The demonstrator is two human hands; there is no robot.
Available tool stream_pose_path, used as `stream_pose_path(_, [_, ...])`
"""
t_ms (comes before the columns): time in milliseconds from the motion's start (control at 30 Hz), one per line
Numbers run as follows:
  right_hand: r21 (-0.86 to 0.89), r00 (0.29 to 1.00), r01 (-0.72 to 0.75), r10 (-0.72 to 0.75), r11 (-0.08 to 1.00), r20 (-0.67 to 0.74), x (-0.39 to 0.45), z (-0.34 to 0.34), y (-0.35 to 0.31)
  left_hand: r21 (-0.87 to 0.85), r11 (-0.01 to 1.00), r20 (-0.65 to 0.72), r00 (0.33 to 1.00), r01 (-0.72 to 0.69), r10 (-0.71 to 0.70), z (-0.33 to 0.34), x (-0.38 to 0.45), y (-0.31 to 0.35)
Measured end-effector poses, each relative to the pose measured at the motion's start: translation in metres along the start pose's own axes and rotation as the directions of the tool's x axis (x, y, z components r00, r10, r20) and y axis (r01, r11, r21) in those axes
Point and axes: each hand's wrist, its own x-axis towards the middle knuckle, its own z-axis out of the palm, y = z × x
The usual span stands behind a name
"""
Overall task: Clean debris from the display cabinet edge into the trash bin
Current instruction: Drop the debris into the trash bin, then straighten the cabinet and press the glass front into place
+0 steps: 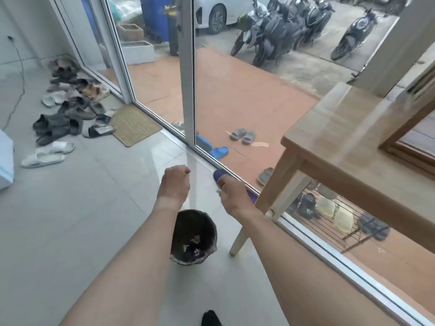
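A dark round trash bin [193,236] lined with a black bag stands on the tiled floor below my hands, with scraps of debris at its bottom. My left hand [174,184] hovers above and beyond the bin, fingers curled into a loose fist; nothing shows in it. My right hand [231,192] reaches to the metal sill [207,161] at the foot of the glass wall, fingers pinched on a small white scrap [219,191]. A purple object [220,175] lies on the sill under that hand, partly hidden.
A wooden table [348,147] stands at right, its pale leg [239,240] close to the bin. Several shoes and sandals [68,109] and a doormat [135,124] lie at left. Parked motorbikes [282,34] show through the glass.
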Motion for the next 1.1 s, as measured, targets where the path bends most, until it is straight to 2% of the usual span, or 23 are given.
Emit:
stream_pose_path(67, [-0.04,0.996,-0.023,0.027,0.999,0.089,0.0,0.013,0.005,0.001,0.991,0.074,0.989,0.132,-0.131,0.007,0.002,-0.018])
stream_pose_path(133, [-0.052,0.992,-0.056,0.062,0.997,0.111,-0.004,0.018,0.01,0.019,0.976,0.124,0.968,0.216,-0.217,0.012,0.003,-0.029])
stream_pose_path(333, [-0.076,0.996,-0.084,0.086,0.994,0.016,-0.012,0.008,0.021,0.0,0.978,0.093,0.974,0.207,-0.206,0.01,-0.004,-0.031])
stream_pose_path(567, [-0.054,0.992,-0.041,0.034,0.998,-0.121,-0.031,-0.051,-0.008,-0.037,0.997,0.008,0.997,0.074,-0.074,-0.019,-0.009,0.019])
stream_pose_path(800, [-0.001,0.952,0.022,-0.021,1.0,-0.307,-0.073,-0.144,-0.026,-0.025,0.992,-0.063,0.99,-0.126,0.124,-0.043,-0.027,0.111])
stream_pose_path(967, [-0.026,0.9,0.027,-0.035,0.999,-0.434,-0.117,-0.215,0.003,0.005,0.955,-0.087,0.951,-0.296,0.295,-0.024,-0.046,0.179])
stream_pose_path(1100, [-0.057,0.842,-0.03,-0.006,0.998,-0.54,-0.158,-0.267,0.05,0.004,0.899,-0.06,0.897,-0.438,0.437,0.009,-0.071,0.239])
